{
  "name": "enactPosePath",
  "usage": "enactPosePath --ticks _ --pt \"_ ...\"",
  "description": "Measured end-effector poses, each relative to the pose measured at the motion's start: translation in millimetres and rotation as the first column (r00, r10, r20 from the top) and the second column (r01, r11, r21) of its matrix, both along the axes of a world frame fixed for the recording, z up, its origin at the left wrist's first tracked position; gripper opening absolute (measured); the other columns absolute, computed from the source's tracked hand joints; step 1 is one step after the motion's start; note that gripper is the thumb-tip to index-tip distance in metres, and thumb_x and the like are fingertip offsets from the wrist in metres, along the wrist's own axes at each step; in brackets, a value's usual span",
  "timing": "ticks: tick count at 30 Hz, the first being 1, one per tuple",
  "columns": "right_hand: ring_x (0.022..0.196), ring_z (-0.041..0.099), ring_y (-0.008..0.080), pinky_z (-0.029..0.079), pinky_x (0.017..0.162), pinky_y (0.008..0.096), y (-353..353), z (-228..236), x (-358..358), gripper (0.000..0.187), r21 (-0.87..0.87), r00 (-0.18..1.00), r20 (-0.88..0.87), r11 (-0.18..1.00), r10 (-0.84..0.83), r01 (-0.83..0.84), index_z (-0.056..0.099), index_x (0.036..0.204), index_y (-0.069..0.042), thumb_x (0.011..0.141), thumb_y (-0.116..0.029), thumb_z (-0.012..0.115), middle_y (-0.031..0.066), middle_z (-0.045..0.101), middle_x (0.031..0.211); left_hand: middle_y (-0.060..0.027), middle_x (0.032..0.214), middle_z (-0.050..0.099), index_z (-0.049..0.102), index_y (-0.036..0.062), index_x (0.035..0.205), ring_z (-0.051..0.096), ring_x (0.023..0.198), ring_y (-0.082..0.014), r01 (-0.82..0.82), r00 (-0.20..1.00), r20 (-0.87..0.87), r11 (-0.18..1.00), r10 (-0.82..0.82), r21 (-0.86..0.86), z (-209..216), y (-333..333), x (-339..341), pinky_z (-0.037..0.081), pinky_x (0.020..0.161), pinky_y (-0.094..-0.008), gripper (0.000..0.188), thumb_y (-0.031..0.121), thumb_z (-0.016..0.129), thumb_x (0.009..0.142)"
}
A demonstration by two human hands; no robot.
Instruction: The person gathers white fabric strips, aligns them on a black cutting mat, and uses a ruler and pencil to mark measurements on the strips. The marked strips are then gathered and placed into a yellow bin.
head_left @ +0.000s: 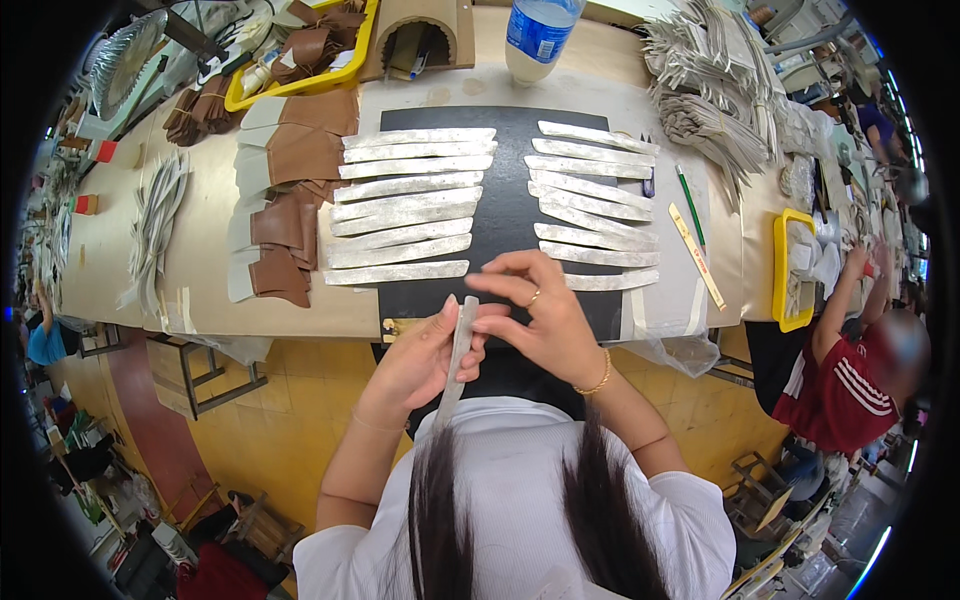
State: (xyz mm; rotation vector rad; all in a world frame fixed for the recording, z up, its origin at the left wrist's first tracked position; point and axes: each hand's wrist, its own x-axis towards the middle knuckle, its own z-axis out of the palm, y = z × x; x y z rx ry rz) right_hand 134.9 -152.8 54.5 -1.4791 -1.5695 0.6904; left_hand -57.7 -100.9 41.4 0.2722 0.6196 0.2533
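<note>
Left hand [418, 352] is pinching a pale strip [461, 345] by the front edge of the counter [215, 215], right hand [547, 306] half-curled at its tip (can't tell if it's gripping), other strips [408, 187] in two columns on the black mat [510, 200], probably for easy grabbing.

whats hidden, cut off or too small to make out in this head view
In the head view:
- Pale strip in the left hand: its lower end is lost at the dark hair.
- Bottle: its top is cut off by the upper edge.
- Strip bundle, upper right: overlapping layers hide how many there are.
- Items in the arched holder: partly hidden inside it.
</note>
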Motion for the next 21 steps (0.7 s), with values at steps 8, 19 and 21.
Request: enactPosePath --ticks 8,19,21 --pt "0.093 0.059 0.0237 0.045 0.082 0.0374 -6 -12 -9 0.022 0.297 0.970 0.239 0.949 0.033 -0.105 0.066 0.088 -0.010 0.071 -0.007 0.079 0.0025 0.065 0.105 -0.0069 0.092 0.060 0.055 0.0025 0.122 0.051 0.074 -0.0160 -0.110 0.981 0.141 0.981 0.134 -0.161 -15 -5 -1 0.043 0.062 -0.0309 0.049 0.044 0.034 0.108" --pt "0.091 0.063 0.0229 0.048 0.082 0.0344 -1 5 -21 0.023 0.070 0.981 -0.014 0.978 0.196 -0.194 0.070 0.093 -0.009 0.074 0.000 0.079 0.0026 0.069 0.093 -0.0059 0.103 0.060 0.059 0.0054 0.103 0.055 0.083 -0.0129 -0.234 0.970 0.086 0.968 0.227 0.090 -18 -6 -32 0.047 0.071 -0.0296 0.014 0.019 0.059 0.101" --pt "0.088 0.063 0.0231 0.049 0.080 0.0333 3 1 -30 0.023 0.065 0.975 -0.042 0.974 0.220 -0.217 0.072 0.094 -0.008 0.074 0.001 0.078 0.0030 0.069 0.092 -0.0069 0.106 0.060 0.059 0.0051 0.100 0.055 0.085 -0.0130 -0.229 0.972 0.087 0.961 0.218 0.156 -19 -6 -42 0.047 0.072 -0.0297 0.014 0.018 0.064 0.098"
